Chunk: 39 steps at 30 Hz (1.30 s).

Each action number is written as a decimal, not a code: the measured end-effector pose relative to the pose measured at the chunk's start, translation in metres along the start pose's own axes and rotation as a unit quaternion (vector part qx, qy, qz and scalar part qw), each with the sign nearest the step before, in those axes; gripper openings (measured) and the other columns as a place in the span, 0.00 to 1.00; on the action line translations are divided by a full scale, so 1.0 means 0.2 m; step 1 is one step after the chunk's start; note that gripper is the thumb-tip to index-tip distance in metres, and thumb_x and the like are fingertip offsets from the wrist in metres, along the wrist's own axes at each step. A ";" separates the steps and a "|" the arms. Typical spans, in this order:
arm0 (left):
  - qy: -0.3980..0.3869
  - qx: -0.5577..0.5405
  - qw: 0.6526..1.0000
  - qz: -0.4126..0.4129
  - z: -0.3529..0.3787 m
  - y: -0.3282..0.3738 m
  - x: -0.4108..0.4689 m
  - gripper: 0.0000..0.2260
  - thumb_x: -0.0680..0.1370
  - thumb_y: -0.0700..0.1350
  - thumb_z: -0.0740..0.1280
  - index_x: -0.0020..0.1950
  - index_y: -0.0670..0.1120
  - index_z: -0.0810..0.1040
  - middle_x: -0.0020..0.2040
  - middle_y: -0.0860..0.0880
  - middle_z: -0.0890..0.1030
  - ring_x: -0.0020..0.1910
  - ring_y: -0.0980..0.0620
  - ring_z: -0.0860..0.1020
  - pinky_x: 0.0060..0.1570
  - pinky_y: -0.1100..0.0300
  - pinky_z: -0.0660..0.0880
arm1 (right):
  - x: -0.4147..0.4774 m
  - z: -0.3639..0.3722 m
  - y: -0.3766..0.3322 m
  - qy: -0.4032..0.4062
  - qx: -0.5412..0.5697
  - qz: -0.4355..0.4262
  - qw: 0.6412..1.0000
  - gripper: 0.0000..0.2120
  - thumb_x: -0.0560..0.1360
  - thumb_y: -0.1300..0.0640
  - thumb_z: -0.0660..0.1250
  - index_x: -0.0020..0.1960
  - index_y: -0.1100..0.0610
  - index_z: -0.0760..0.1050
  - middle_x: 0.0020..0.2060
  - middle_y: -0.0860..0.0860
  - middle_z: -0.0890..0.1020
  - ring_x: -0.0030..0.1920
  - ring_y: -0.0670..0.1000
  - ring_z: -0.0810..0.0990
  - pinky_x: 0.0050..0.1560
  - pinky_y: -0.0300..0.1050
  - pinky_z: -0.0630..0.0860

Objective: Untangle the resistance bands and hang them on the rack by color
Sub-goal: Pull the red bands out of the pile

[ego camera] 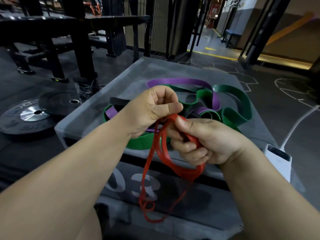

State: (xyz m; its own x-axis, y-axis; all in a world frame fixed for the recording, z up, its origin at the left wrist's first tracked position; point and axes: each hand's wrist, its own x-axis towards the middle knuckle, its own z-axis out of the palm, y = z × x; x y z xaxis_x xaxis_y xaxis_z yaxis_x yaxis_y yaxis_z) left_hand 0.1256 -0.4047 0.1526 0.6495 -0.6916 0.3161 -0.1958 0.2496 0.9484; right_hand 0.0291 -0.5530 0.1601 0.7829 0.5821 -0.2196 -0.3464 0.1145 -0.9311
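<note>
Centrally, the red band (174, 168) is pinched by the left hand (150, 110) and gripped by the right hand (207, 141), held clear of the pile (239, 104) for untangling.

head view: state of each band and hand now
red band, held by both hands, loops hanging twisted
green band, lying tangled on box
purple band, in that tangle
black band, in that tangle
left hand, pinches red band
right hand, grips red band

Both forearms stretched in from the lower corners. At centre, the left hand (150, 110) pinched the red band (183, 169); the right hand (206, 141) gripped it.
</note>
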 end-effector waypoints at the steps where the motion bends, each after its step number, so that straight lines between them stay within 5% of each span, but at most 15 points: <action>1: -0.010 0.012 1.000 -0.008 0.02 -0.01 0.00 0.06 0.71 0.45 0.69 0.42 0.44 0.75 0.34 0.54 0.77 0.31 0.60 0.74 0.33 0.70 0.72 | 0.00 -0.01 0.00 0.007 0.008 0.000 1.000 0.18 0.72 0.39 0.68 0.39 0.54 0.69 0.27 0.46 0.67 0.21 0.40 0.62 0.21 0.30 0.62; 5: -0.050 0.031 0.997 -0.059 0.05 -0.05 -0.01 0.20 0.73 0.58 0.58 0.50 0.45 0.77 0.38 0.53 0.83 0.40 0.59 0.80 0.41 0.68 0.75 | -0.02 -0.05 -0.01 -0.008 0.077 -0.016 0.997 0.17 0.74 0.41 0.63 0.41 0.54 0.65 0.27 0.46 0.69 0.20 0.39 0.61 0.19 0.30 0.63; 8: -0.098 0.076 0.991 -0.054 0.03 -0.06 -0.01 0.26 0.71 0.69 0.62 0.54 0.49 0.78 0.43 0.56 0.82 0.46 0.60 0.79 0.47 0.66 0.74 | -0.05 -0.09 -0.02 -0.035 0.152 -0.021 0.988 0.17 0.74 0.41 0.67 0.41 0.55 0.70 0.27 0.47 0.72 0.21 0.42 0.59 0.20 0.31 0.63; 12: -0.077 0.097 0.991 -0.050 0.02 -0.04 0.00 0.18 0.74 0.58 0.64 0.52 0.44 0.78 0.43 0.41 0.78 0.43 0.49 0.75 0.46 0.51 0.72 | -0.05 -0.10 -0.01 -0.046 0.201 -0.015 0.978 0.19 0.74 0.41 0.67 0.41 0.57 0.72 0.30 0.50 0.74 0.22 0.42 0.63 0.21 0.32 0.65; 16: -0.035 0.130 0.991 0.003 0.00 0.00 -0.01 0.11 0.73 0.55 0.67 0.46 0.48 0.79 0.31 0.51 0.79 0.29 0.52 0.76 0.32 0.58 0.73 | -0.03 -0.09 0.02 -0.002 0.164 -0.023 0.986 0.20 0.71 0.40 0.71 0.39 0.58 0.75 0.35 0.52 0.75 0.23 0.40 0.70 0.19 0.30 0.67; 19: -0.037 0.222 0.974 0.021 -0.04 0.01 -0.01 0.12 0.69 0.57 0.70 0.44 0.50 0.81 0.32 0.53 0.82 0.30 0.54 0.79 0.33 0.64 0.75 | -0.04 -0.09 0.01 -0.021 0.178 -0.041 0.983 0.18 0.75 0.44 0.68 0.40 0.59 0.75 0.37 0.53 0.75 0.23 0.41 0.68 0.21 0.31 0.69; 22: -0.084 0.244 0.966 -0.010 -0.06 -0.01 -0.02 0.12 0.70 0.58 0.69 0.41 0.50 0.80 0.33 0.53 0.82 0.33 0.59 0.80 0.36 0.66 0.75 | -0.03 -0.07 0.00 -0.045 0.206 -0.056 0.976 0.14 0.80 0.51 0.63 0.44 0.62 0.73 0.40 0.55 0.75 0.28 0.44 0.65 0.26 0.33 0.71; 25: -0.113 0.133 0.984 -0.034 -0.05 -0.03 -0.02 0.15 0.72 0.58 0.71 0.43 0.46 0.80 0.37 0.48 0.82 0.36 0.52 0.80 0.37 0.61 0.78 | -0.03 -0.05 0.00 -0.070 0.167 -0.083 0.980 0.11 0.81 0.53 0.61 0.49 0.61 0.72 0.39 0.53 0.77 0.34 0.46 0.74 0.37 0.40 0.76; 29: -0.093 0.006 0.995 -0.017 -0.03 -0.03 -0.02 0.21 0.65 0.63 0.74 0.46 0.48 0.80 0.36 0.46 0.82 0.34 0.48 0.79 0.32 0.62 0.76 | -0.03 -0.03 0.01 -0.104 0.059 -0.145 0.982 0.16 0.83 0.48 0.53 0.56 0.61 0.66 0.27 0.50 0.79 0.39 0.54 0.85 0.57 0.55 0.75; 34: -0.090 0.022 0.993 -0.076 0.02 -0.07 -0.02 0.10 0.75 0.53 0.66 0.44 0.46 0.76 0.36 0.51 0.81 0.39 0.49 0.80 0.44 0.56 0.78 | -0.06 -0.01 -0.03 -0.097 0.093 -0.219 0.967 0.18 0.83 0.46 0.53 0.58 0.61 0.64 0.23 0.51 0.68 0.19 0.50 0.70 0.40 0.47 0.80; 39: -0.128 -0.003 0.982 -0.140 0.10 -0.14 -0.04 0.08 0.77 0.51 0.63 0.47 0.47 0.74 0.38 0.53 0.76 0.38 0.58 0.75 0.43 0.64 0.73 | -0.14 -0.05 -0.09 -0.067 0.158 -0.244 0.954 0.21 0.80 0.61 0.63 0.69 0.65 0.60 0.33 0.53 0.64 0.31 0.49 0.63 0.32 0.41 0.68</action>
State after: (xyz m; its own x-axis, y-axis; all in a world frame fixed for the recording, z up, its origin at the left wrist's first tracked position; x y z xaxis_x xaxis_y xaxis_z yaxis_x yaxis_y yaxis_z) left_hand 0.1113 -0.4194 0.1231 0.4713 -0.8810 0.0408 -0.0320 0.0291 0.9991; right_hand 0.0190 -0.5803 0.1807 0.8255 0.4922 0.2762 -0.1126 0.6231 -0.7740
